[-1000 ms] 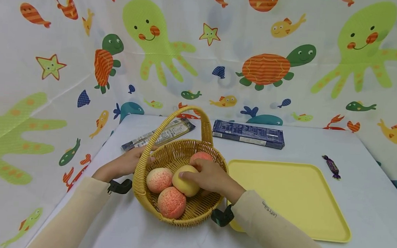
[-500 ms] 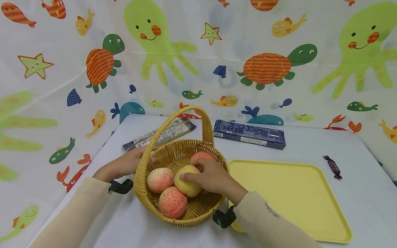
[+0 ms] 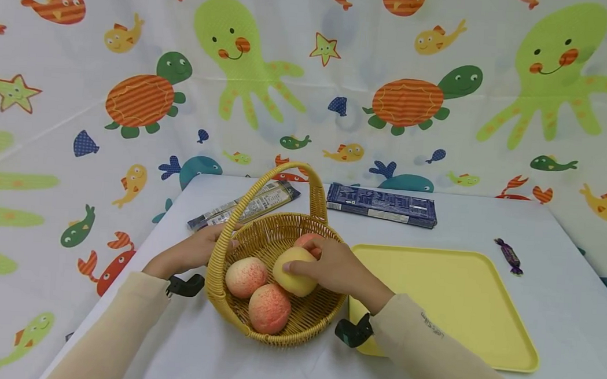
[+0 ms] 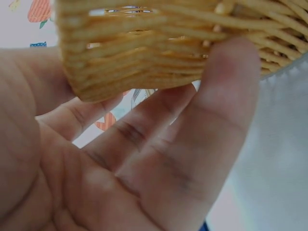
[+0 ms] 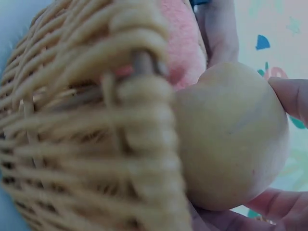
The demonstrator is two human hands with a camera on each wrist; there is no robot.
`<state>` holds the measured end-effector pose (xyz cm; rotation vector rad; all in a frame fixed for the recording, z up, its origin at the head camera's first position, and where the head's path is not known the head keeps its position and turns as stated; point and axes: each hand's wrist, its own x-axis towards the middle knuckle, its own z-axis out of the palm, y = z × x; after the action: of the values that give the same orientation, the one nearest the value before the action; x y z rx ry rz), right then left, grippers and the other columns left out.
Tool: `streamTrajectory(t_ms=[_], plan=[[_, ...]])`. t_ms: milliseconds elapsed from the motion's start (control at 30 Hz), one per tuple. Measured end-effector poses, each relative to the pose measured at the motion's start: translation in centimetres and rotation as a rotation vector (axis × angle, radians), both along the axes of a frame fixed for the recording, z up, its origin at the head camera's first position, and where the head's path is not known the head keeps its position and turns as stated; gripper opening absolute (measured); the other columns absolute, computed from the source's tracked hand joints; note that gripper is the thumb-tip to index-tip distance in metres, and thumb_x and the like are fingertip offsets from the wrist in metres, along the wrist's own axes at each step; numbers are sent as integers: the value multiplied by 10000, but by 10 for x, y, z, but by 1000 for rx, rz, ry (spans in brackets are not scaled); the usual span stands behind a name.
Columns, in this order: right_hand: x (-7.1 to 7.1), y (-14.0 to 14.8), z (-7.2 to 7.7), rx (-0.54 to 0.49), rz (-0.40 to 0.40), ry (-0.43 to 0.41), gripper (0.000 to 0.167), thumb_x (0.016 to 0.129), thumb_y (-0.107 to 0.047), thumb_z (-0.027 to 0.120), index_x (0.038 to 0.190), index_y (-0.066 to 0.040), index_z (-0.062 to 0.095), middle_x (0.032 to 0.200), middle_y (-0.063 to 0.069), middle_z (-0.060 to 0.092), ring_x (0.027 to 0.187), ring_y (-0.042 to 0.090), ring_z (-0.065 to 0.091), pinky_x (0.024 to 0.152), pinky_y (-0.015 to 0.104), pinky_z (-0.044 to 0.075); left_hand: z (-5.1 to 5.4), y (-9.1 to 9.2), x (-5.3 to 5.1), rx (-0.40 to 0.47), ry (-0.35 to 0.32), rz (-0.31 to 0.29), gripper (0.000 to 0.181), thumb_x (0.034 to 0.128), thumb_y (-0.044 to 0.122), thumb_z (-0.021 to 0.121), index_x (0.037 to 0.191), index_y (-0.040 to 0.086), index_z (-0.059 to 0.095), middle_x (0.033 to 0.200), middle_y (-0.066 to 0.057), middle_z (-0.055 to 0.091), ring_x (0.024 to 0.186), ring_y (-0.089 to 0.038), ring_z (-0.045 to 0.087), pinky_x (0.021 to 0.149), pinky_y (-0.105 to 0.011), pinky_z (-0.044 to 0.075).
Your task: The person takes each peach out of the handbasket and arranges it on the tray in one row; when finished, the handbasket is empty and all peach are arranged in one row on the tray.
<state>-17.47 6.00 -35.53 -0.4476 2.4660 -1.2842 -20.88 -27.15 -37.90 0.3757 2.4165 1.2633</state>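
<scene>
A round wicker basket [image 3: 273, 339] with a tall arched handle stands on the table. My left hand [image 3: 190, 254] grips its left rim, and in the left wrist view the thumb [image 4: 228, 86] presses the weave. Inside the basket, my right hand [image 3: 339, 268] holds a yellow peach [image 3: 294, 283] between thumb and fingers. The right wrist view has this yellow peach [image 5: 231, 144] at the height of the basket's rim [image 5: 154, 144]. Two pinkish peaches, one pale [image 3: 246, 277] and one redder [image 3: 269, 309], lie at the left and front. Another pink peach [image 3: 307, 239] is partly hidden behind my right hand.
Right of the basket lies a yellow tray [image 3: 432, 296], partly under my right forearm. A purple-wrapped candy [image 3: 509, 256] sits farther right. Along the back are a dark blue packet [image 3: 382, 205] and silvery packets [image 3: 258, 204]. A printed curtain [image 3: 270, 48] hangs behind.
My right hand has moved slightly up and to the right, carrying the yellow peach with it. The front redder peach has shifted a little right. My left hand keeps its place on the basket.
</scene>
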Motion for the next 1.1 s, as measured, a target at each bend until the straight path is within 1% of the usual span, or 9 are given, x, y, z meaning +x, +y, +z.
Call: streamTrajectory(t_ms=[67,167,267,400,467,533,667,867,1100], plan=[[-1,4,2,5,-10,3,478,856,-527,785,1200,-210,687,1022,3,685,931,193,604,766,353,497,0,0,0,-3,6,-4,504,1074,256,581,1520,41,485,1324,-239,639,959,-270,673,745,-399,580],[-2,12,4,22,-26,4,559,851,-545,783,1257,-172,691,1021,28,681,902,193,613,738,345,508,-1,1,0,-10,11,1,492,1077,257,574,1522,61,495,1337,-233,640,1022,-297,674,769,-412,585],[-2,19,6,20,-34,-11,612,856,-546,784,1298,-137,677,1003,60,672,855,198,630,709,347,545,-1,1,2,-21,32,-9,502,1068,244,583,1532,72,498,1423,-215,603,1208,-354,618,884,-461,565],[1,30,12,-40,-46,-72,565,875,-501,796,1281,-129,670,994,97,666,838,211,657,706,383,602,1,1,4,-41,49,-11,528,1052,247,598,1544,84,495,1520,-186,539,1403,-412,467,1028,-554,481],[3,36,16,-65,-58,-96,549,885,-481,798,1281,-125,662,1015,105,672,859,212,667,718,395,613,2,1,5,-42,45,-10,540,1053,257,596,1552,84,483,1522,-189,536,1412,-427,453,1025,-574,476],[4,42,19,-69,-79,-105,560,887,-473,798,1298,-122,652,1025,107,684,863,217,682,732,406,615,1,1,5,-43,45,-13,542,1054,264,595,1553,87,481,1515,-191,542,1400,-426,464,1004,-558,490],[4,56,23,-60,-96,-93,584,900,-483,779,1330,-115,635,1031,111,701,864,217,694,769,430,616,0,1,5,-36,48,-18,534,1057,268,596,1552,100,488,1508,-184,552,1394,-418,470,991,-529,495],[4,73,25,-70,-108,-86,591,907,-484,778,1342,-114,625,1050,115,712,883,214,702,802,443,614,-1,1,5,-21,53,-26,534,1058,262,591,1552,88,487,1508,-185,554,1404,-429,465,1014,-562,486],[5,92,25,-70,-143,-96,637,918,-478,769,1385,-87,583,1059,130,709,867,214,701,825,446,609,-5,1,3,-6,80,-27,482,1058,246,601,1514,100,540,1488,-152,580,1415,-386,463,1067,-527,439]])
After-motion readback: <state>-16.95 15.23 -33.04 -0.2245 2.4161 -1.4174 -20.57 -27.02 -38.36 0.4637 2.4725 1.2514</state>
